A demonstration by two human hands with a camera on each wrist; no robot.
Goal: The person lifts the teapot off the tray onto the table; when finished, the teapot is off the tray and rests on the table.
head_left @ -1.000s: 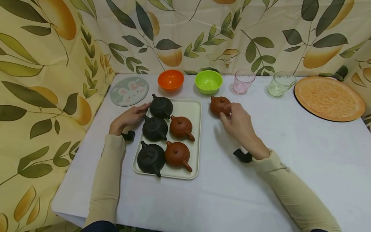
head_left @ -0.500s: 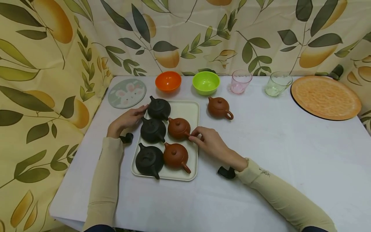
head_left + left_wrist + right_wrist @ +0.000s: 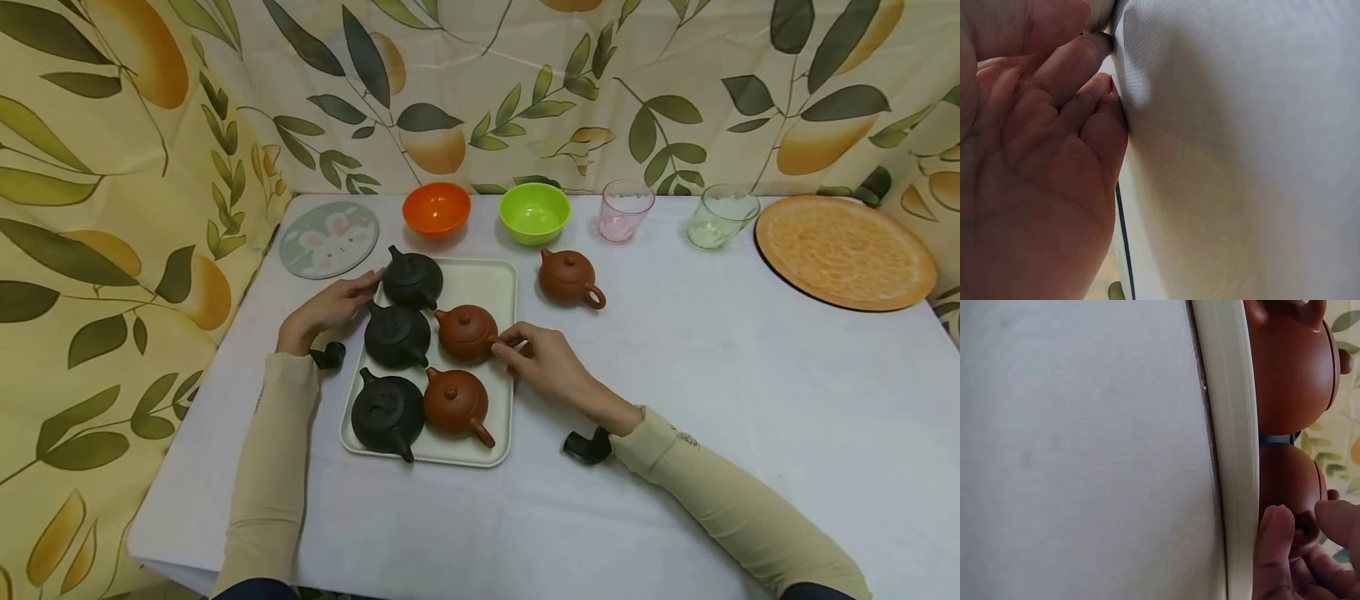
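Observation:
On a cream tray (image 3: 480,279) stand three black teapots, far (image 3: 413,279), middle (image 3: 397,335) and near (image 3: 387,412), in a left column. To their right are two reddish-brown teapots, one (image 3: 467,332) behind the other (image 3: 455,402). My right hand (image 3: 551,362) pinches the handle of the farther brown one, thumb and fingers at the handle in the right wrist view. My left hand (image 3: 330,308) lies at the tray's far left side, its fingertips by the far black teapot. The left wrist view shows its palm with fingers extended low along the cloth.
A third brown teapot (image 3: 567,277) stands on the white tablecloth right of the tray. Along the back are a round mouse-print mat (image 3: 330,240), an orange bowl (image 3: 437,208), a green bowl (image 3: 535,212), a pink glass (image 3: 624,212), a greenish glass (image 3: 722,218) and a round tan board (image 3: 846,252).
My right hand has left the brown teapot beside the tray and moved left to the tray's farther brown teapot, which has since shifted slightly right. The left hand stays put.

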